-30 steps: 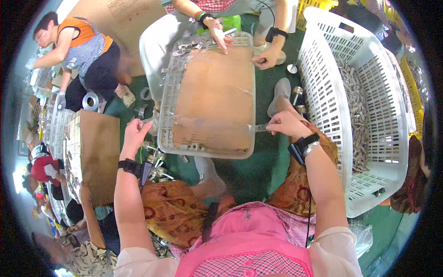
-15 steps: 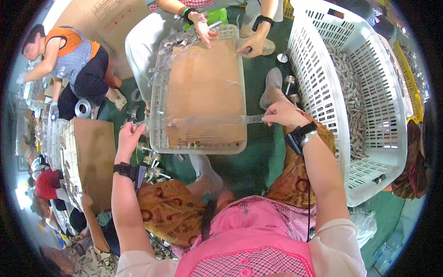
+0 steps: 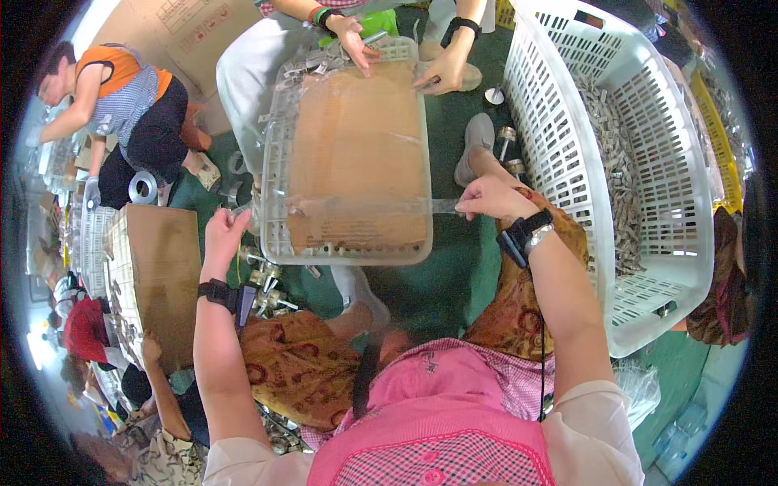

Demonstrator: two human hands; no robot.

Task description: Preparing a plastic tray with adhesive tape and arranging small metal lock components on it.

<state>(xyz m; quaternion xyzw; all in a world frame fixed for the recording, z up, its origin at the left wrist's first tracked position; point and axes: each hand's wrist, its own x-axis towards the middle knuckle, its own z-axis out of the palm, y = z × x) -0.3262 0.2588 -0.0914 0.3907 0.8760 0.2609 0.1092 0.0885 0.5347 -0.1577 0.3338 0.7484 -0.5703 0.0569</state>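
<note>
A strip of clear tape stretches across the near part of a brown cardboard sheet. The sheet lies over a white plastic basket in front of me. My left hand pinches the strip's left end, just outside the basket's left side. Beyond the right side, my right hand grips the other end between thumb and fingers. At the far edge of the sheet are another person's two hands; one hand reaches over the far left corner, the other hand is at the far right corner.
A tall white slotted crate holding many small metal pieces stands at my right. Metal parts lie on the green floor. A cardboard box and a tape roll are at left, near a crouching person.
Both hands still hold the strip's ends. My left hand has shifted slightly left, away from the basket. The basket and its surroundings sit slightly higher in the picture.
</note>
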